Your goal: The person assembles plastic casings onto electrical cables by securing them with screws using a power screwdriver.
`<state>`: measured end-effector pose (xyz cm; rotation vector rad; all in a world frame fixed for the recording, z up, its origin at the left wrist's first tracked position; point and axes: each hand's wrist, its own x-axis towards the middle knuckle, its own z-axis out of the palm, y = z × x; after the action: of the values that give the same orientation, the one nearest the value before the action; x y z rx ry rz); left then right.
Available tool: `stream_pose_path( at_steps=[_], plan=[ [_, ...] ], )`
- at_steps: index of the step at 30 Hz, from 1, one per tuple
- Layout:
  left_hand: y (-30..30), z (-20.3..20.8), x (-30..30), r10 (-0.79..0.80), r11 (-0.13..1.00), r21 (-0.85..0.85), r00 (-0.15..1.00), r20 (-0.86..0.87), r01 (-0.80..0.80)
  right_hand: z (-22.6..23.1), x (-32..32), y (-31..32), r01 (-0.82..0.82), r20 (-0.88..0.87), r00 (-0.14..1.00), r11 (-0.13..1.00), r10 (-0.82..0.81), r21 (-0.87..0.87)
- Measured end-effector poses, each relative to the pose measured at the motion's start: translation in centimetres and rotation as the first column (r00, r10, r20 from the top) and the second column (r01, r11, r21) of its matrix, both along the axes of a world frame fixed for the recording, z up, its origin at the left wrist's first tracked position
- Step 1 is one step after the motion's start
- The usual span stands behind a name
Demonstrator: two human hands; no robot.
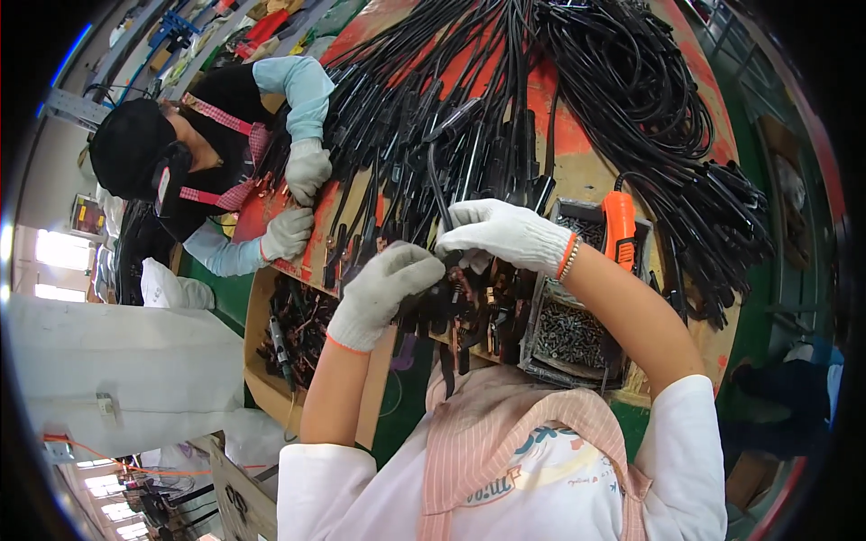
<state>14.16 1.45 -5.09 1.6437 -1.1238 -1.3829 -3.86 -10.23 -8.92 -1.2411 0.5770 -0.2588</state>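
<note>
At a red table (383, 18), right grip (505, 234) pinches slim black cable (435, 178); left grip (381, 290) unclear.

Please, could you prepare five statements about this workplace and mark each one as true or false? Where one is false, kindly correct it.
1. The left hand and the right hand are both gloved. True.
2. The bracelet is on the left wrist. False: it is on the right wrist.
3. Many black cables lie on the table. True.
4. The orange-handled tool lies to the left of both hands. False: it lies to their right.
5. The co-worker's hands are bare. False: they wear gloves too.
</note>
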Motion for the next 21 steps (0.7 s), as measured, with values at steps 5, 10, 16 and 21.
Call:
stream_pose_path(
  at_steps=[5,10,16,21],
  plan=[
    [-0.4,0.1,0.4,0.083,0.994,0.081,0.981,-0.174,-0.070,0.4,-3.9,1.1,-0.052,-0.098,0.994,0.995,0.044,-0.087],
    [1.3,-0.1,1.1,-0.261,0.735,-0.213,0.558,0.788,0.644,3.6,-5.0,2.6,0.124,0.214,0.962,0.971,-0.168,0.204],
    [5.8,-0.9,2.7,-0.102,0.990,-0.141,0.814,-0.572,0.025,4.5,1.2,4.0,0.029,-0.074,0.995,0.890,-0.070,-0.456],
    [7.4,-3.0,4.5,0.424,0.906,0.176,0.817,-0.390,-0.385,3.6,-1.6,1.2,-0.223,-0.293,0.956,0.584,-0.027,-0.780]
  ],
)
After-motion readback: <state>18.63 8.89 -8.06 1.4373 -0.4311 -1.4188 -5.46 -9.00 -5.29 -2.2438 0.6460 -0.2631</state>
